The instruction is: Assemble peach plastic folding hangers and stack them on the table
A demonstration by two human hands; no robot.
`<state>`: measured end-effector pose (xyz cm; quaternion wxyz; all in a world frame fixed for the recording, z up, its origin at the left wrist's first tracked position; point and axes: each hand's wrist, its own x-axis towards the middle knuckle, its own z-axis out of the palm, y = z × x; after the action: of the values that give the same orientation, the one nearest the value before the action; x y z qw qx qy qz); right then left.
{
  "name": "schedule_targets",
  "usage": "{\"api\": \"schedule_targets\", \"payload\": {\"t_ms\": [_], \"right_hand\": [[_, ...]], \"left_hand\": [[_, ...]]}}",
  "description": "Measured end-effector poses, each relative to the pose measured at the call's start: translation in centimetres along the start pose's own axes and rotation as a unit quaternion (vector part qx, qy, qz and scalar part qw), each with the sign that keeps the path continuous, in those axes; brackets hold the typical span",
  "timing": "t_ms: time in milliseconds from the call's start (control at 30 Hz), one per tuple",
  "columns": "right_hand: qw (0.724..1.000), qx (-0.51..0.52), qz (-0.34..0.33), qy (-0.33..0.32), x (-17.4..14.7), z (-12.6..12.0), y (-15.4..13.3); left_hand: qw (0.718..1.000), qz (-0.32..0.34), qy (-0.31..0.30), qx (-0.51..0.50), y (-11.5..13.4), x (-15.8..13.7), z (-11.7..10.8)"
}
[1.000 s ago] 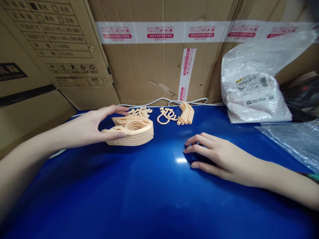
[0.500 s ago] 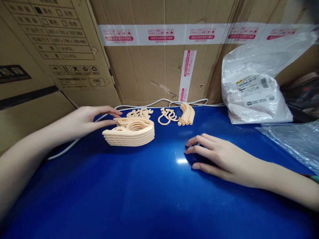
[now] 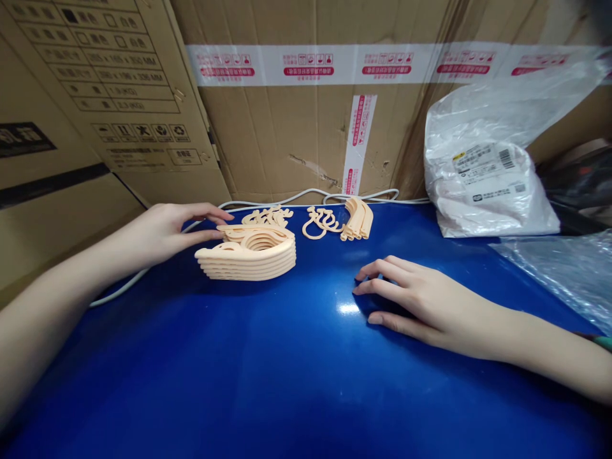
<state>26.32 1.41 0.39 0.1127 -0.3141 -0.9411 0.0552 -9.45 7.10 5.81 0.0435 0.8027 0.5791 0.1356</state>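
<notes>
My left hand [image 3: 165, 233] is at the left of a stack of cream plastic hanger-like pieces [image 3: 248, 262], its fingers apart. The thumb tip meets the stack's back left corner in view; whether it presses there I cannot tell. On the bare blue tabletop to the right, my right hand [image 3: 421, 296] rests palm down, fingers spread, holding nothing. Behind the stack lies a heap of small cream hooks [image 3: 268, 217]. Further right are a few more loose cream hooks [image 3: 318, 223], beside a bundle of curved cream arm pieces [image 3: 357, 220].
A large taped cardboard box [image 3: 272, 127] stands along the back, another printed carton [image 3: 119, 70] at the left. A white plastic mailer bag [image 3: 488, 178] sits at the back right, with clear plastic wrap [image 3: 568, 268] in front. A white cable [image 3: 117, 296] runs along the rear edge.
</notes>
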Motion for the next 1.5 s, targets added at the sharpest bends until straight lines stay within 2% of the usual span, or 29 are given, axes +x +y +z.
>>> {"api": "schedule_targets", "payload": {"t_ms": [267, 333, 433, 467, 567, 600, 667, 733, 800, 900, 1033, 1367, 1500], "right_hand": [[1.000, -0.003, -0.001, -0.002, 0.0, 0.0, 0.0], [1.000, -0.004, 0.001, -0.003, 0.0, 0.0, 0.0], [1.000, -0.005, -0.001, -0.006, 0.0, 0.1, 0.1], [1.000, -0.005, 0.000, -0.005, 0.0, 0.1, 0.2], [1.000, -0.002, 0.012, 0.004, 0.0, 0.2, 0.5], [1.000, -0.002, 0.017, 0.006, 0.0, 0.2, 0.6], [1.000, -0.003, 0.021, 0.009, 0.1, 0.3, 0.8], [1.000, -0.004, 0.020, 0.014, 0.2, 0.3, 0.8], [1.000, -0.002, 0.021, 0.021, 0.2, 0.4, 0.9], [0.999, -0.002, 0.030, 0.023, 0.3, 0.4, 0.8], [0.999, -0.007, 0.032, 0.018, 0.5, 0.4, 0.8], [0.999, -0.004, 0.034, 0.026, 0.9, 0.3, 0.6], [0.996, -0.058, 0.025, 0.056, 1.9, -0.3, 1.1]], "left_hand": [[1.000, 0.024, -0.005, 0.008, -0.9, -0.1, -0.3], [0.999, 0.025, 0.028, 0.029, -0.7, -0.2, -0.6], [0.988, 0.049, 0.121, 0.078, 1.1, -0.7, -0.7], [0.981, 0.074, 0.157, 0.085, 2.1, -1.0, -0.5], [0.959, 0.198, 0.197, 0.052, 5.4, -2.4, 1.2], [0.951, 0.246, 0.183, 0.031, 6.5, -3.0, 2.0], [0.940, 0.323, 0.107, 0.008, 8.4, -4.1, 3.9], [0.930, 0.366, 0.023, -0.002, 9.5, -4.9, 5.7], [0.925, 0.377, -0.045, -0.016, 10.0, -5.2, 7.0], [0.932, 0.345, -0.101, -0.045, 9.7, -5.1, 7.9], [0.943, 0.310, -0.105, -0.063, 9.0, -4.9, 7.8], [0.940, 0.321, -0.105, -0.046, 8.8, -4.9, 7.4], [0.940, 0.322, -0.100, -0.052, 8.7, -4.9, 7.4]]}}
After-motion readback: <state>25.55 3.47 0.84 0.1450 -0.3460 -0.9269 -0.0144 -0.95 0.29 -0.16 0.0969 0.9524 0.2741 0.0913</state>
